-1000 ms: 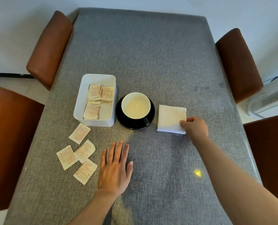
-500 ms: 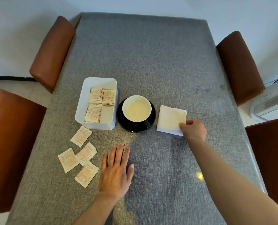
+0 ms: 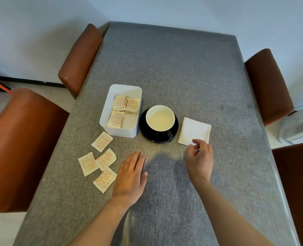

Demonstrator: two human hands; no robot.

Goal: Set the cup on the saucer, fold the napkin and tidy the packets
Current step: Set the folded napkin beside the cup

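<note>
A black cup with a cream inside stands on a black saucer at the table's middle. To its right lies a white napkin, folded into a square. My right hand hovers at the napkin's near edge, fingers loosely curled and apart, holding nothing. My left hand lies flat on the cloth, fingers together. Several loose packets lie scattered left of that hand. A white tray left of the saucer holds more packets.
A grey cloth covers the table. Brown chairs stand at the left, the far left and the right. A white appliance sits beyond the right edge.
My right hand has let go of the napkin's near right corner and drawn back toward me and leftward. The left hand stays flat. The view has shifted.
</note>
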